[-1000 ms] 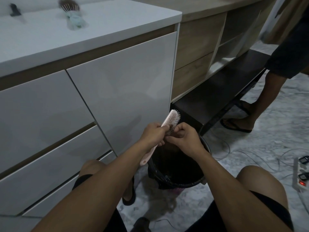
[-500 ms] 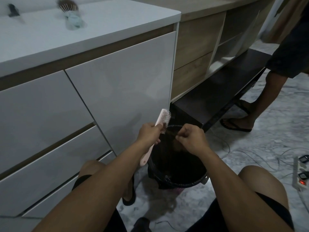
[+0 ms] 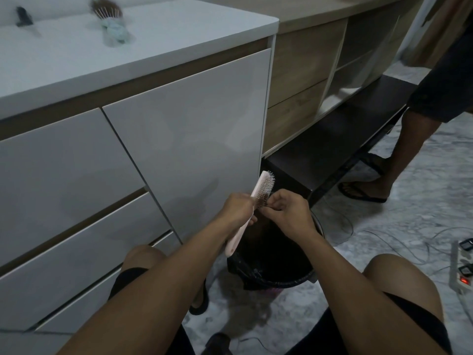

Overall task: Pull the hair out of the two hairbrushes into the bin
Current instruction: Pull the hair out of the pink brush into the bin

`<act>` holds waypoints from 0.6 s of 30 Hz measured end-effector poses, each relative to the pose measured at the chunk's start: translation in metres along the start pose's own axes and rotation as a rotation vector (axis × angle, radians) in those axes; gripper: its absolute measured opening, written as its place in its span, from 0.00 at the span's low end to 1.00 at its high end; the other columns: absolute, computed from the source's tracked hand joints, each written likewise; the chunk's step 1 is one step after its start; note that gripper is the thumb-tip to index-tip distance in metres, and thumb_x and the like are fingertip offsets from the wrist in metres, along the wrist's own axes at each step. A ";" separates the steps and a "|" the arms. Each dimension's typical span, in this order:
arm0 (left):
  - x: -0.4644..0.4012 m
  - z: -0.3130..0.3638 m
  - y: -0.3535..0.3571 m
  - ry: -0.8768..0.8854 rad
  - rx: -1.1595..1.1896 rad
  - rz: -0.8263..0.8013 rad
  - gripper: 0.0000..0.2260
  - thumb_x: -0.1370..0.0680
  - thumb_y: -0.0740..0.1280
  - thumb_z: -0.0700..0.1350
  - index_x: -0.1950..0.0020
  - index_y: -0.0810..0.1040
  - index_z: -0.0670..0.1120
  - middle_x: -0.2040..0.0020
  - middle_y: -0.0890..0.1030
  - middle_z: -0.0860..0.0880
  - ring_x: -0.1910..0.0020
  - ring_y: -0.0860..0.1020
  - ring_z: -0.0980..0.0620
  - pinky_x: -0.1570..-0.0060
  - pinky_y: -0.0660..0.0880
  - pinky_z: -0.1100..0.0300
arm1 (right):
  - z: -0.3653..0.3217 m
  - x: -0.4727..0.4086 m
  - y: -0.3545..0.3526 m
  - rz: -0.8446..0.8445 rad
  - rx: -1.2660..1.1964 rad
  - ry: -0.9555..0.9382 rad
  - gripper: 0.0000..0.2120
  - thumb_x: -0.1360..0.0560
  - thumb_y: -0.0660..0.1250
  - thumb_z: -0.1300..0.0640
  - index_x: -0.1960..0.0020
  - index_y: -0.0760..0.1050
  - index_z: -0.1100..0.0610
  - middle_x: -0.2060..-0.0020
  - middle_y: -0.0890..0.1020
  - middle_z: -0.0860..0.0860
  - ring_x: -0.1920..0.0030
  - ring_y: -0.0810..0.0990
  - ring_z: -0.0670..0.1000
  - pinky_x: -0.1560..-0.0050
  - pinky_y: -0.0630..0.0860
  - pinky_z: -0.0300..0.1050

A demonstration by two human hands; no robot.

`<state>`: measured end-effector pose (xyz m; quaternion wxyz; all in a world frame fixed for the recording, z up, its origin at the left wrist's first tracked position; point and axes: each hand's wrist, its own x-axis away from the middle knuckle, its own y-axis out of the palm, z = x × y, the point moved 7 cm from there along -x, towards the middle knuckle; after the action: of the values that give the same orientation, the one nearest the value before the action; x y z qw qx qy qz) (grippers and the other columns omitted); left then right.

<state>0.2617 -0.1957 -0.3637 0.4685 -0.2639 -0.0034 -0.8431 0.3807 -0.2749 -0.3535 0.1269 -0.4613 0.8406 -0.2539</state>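
Observation:
My left hand (image 3: 236, 207) grips a pink hairbrush (image 3: 262, 188) by its handle, head up and bristles facing right. Brown hair is tangled in the lower bristles. My right hand (image 3: 285, 210) is against those bristles, its fingertips pinching the hair there. Both hands hover over a black bin (image 3: 279, 275) with a dark liner, standing on the floor between my knees. A second hairbrush (image 3: 106, 7), pale green and full of brown hair, lies far back on the white cabinet top (image 3: 158, 39).
White drawer fronts (image 3: 184, 129) stand close on the left. A dark low shelf (image 3: 332, 139) runs to the right, where another person's legs in sandals (image 3: 368, 185) stand. Cables and a power strip (image 3: 460, 272) lie on the marble floor.
My right hand, which had pulled away to the right from the brush with hair half a second ago, has come back to the bristles. The brush stays over the bin.

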 end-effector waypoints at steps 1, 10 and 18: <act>-0.001 0.000 0.001 0.010 -0.015 -0.003 0.11 0.21 0.59 0.37 0.46 0.78 0.34 0.69 0.75 0.43 0.73 0.76 0.49 0.72 0.72 0.60 | 0.000 0.000 -0.001 0.008 0.015 0.000 0.08 0.31 0.77 0.59 0.59 0.78 0.53 0.63 0.83 0.47 0.61 0.81 0.44 0.61 0.74 0.36; -0.003 -0.003 0.004 0.036 -0.029 0.026 0.10 0.21 0.58 0.39 0.58 0.77 0.41 0.68 0.76 0.44 0.69 0.76 0.47 0.63 0.75 0.54 | -0.002 0.000 -0.003 0.006 -0.007 0.005 0.06 0.30 0.76 0.60 0.56 0.81 0.52 0.63 0.83 0.45 0.61 0.81 0.42 0.59 0.76 0.36; 0.000 -0.004 0.008 0.022 -0.070 0.009 0.14 0.19 0.56 0.38 0.42 0.77 0.34 0.66 0.76 0.44 0.71 0.74 0.51 0.68 0.73 0.61 | 0.000 -0.002 0.000 0.005 0.057 0.006 0.03 0.28 0.75 0.59 0.54 0.83 0.53 0.62 0.83 0.44 0.59 0.82 0.41 0.56 0.76 0.37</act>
<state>0.2661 -0.2011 -0.3692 0.4628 -0.2710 0.0323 -0.8434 0.3817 -0.2737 -0.3529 0.1384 -0.4546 0.8345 -0.2789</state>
